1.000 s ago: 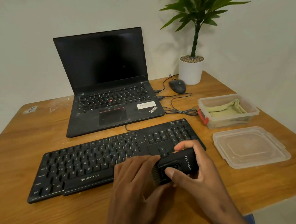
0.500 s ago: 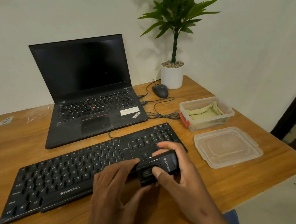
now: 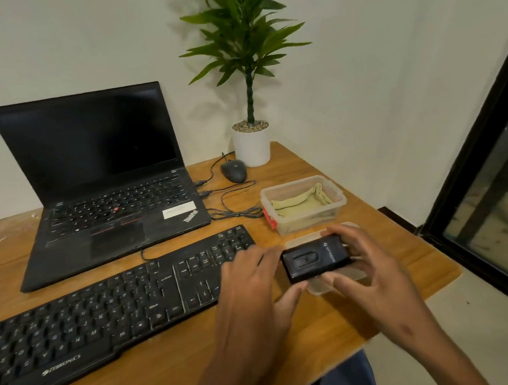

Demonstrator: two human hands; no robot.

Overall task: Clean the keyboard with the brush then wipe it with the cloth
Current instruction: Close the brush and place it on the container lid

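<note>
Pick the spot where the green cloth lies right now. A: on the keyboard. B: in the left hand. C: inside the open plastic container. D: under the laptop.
C: the cloth lies folded inside the lidless plastic container, right of the laptop.
</note>
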